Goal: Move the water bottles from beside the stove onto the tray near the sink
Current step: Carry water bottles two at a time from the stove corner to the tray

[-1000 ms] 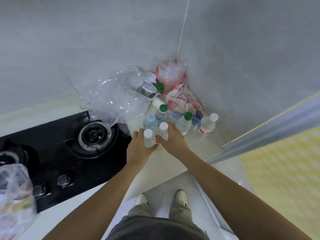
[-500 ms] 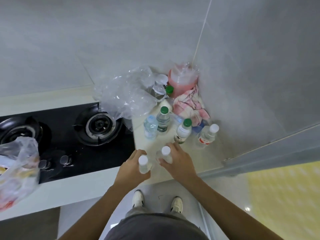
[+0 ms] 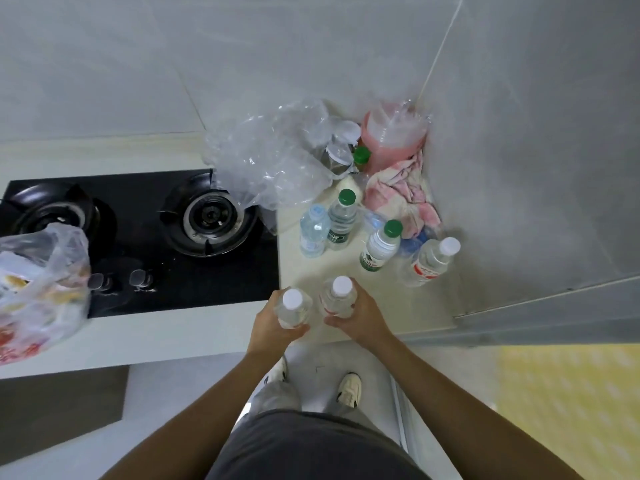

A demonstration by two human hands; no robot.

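Left hand [image 3: 273, 327] is gripping a clear, smooth plastic bottle with a white cap [image 3: 292, 308], fingers curled round its body. Right hand [image 3: 360, 318] is gripping a second white-capped bottle [image 3: 338, 297], clear with a red-printed label. Both bottles are sitting upright, just beside each other, over the front edge of the pale glossy countertop [image 3: 381, 306].

At 1 o'clock from the hands, a green-capped bottle [image 3: 381, 245] and a white-capped, red-labelled bottle [image 3: 433, 261] are standing apart from each other. At 12 o'clock, a blue-capped bottle [image 3: 314, 230] is touching another green-capped bottle [image 3: 342, 220].

At 10 o'clock, the black glass stove [image 3: 166, 271] is lying flush in the counter, round burner [image 3: 209, 216] near the bottles. A crinkled clear plastic sheet [image 3: 263, 161] is overhanging the burner's far edge. Farther, at 12 to 1 o'clock, a pink-and-white crumpled cloth [image 3: 405, 192] and a pink tub [image 3: 391, 140] are filling the tiled corner. At 9 o'clock, a filled thin plastic bag [image 3: 38, 282] is sitting by the stove.
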